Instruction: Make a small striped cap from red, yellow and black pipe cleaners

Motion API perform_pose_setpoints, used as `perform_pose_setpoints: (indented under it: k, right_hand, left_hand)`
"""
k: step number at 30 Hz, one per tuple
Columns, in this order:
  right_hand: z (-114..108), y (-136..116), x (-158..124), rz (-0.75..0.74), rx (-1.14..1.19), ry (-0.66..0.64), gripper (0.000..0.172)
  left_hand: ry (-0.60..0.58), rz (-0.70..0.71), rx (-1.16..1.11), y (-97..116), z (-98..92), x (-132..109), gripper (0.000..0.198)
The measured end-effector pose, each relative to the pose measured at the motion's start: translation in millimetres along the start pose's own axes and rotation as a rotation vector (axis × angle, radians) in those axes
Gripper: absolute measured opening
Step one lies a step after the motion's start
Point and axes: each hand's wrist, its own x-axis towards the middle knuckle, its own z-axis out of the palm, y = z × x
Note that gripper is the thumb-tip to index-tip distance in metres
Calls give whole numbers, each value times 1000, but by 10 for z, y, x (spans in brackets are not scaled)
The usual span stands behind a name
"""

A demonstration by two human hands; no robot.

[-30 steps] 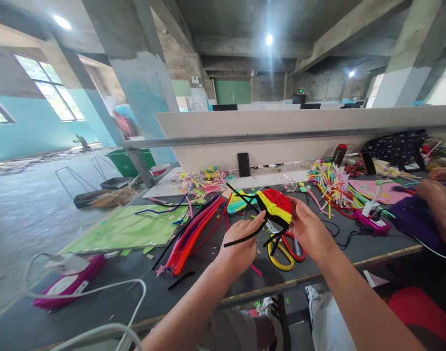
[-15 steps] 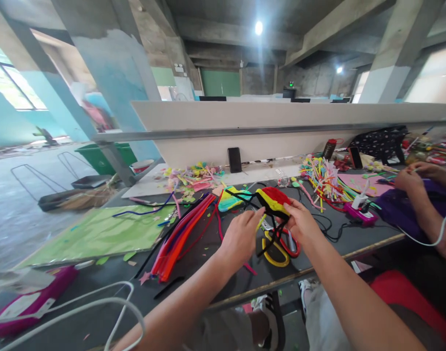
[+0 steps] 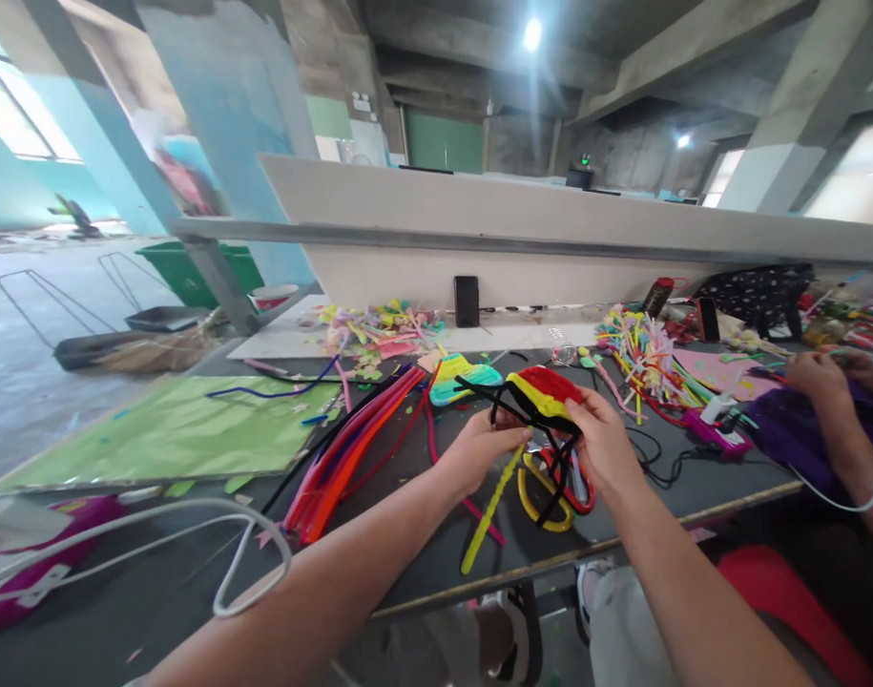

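Both hands hold a fuzzy pipe-cleaner piece (image 3: 547,384) in red, yellow and black bands, with loose black ends sticking out left and below. My right hand (image 3: 602,439) is closed on its right edge. At its near left edge, my left hand (image 3: 483,450) is closed, thumb against the piece, with some fingertips hidden behind it. A yellow pipe cleaner (image 3: 489,520) slants down from beside the left thumb towards the table edge. Below the hands lie scissors with a yellow handle (image 3: 528,510) and a red handle (image 3: 589,491). A yellow-and-turquoise fuzzy piece (image 3: 465,384) lies just beyond.
Left of my hands lies a bundle of red, orange and purple pipe cleaners (image 3: 350,448), beside a green sheet (image 3: 164,429). A phone (image 3: 467,301) leans against the white partition. Pipe-cleaner scraps (image 3: 643,358) pile up right. Another person's hands (image 3: 826,377) work at far right.
The yellow pipe cleaner now hangs visibly down towards the table edge; before, only a short bit showed by my left hand. My left hand has turned, thumb now against the piece. The view has shifted slightly.
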Motion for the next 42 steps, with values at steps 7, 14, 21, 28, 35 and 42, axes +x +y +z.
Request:
perform_pose_setpoints:
  k: [7, 14, 21, 28, 35, 42]
  right_hand:
    - [165, -4, -76, 14, -124, -20, 31]
    - [270, 36, -83, 7, -146, -12, 29]
    - [269, 76, -73, -88, -224, -19, 30]
    - [183, 48, -96, -586, -746, -124, 31]
    - [251, 121, -178, -820, -1031, -157, 18]
    - [271, 131, -151, -853, -982, -37, 5]
  left_hand:
    - [75, -109, -185, -54, -15, -149, 22]
    - [184, -62, -346, -83, 24, -189, 22]
    - [256, -15, -316, -142, 55, -181, 24]
    - [322, 34, -337, -137, 10, -172, 28]
    - [350, 91, -314, -121, -15, -162, 26]
    - [368, 59, -336, -71, 9, -185, 28]
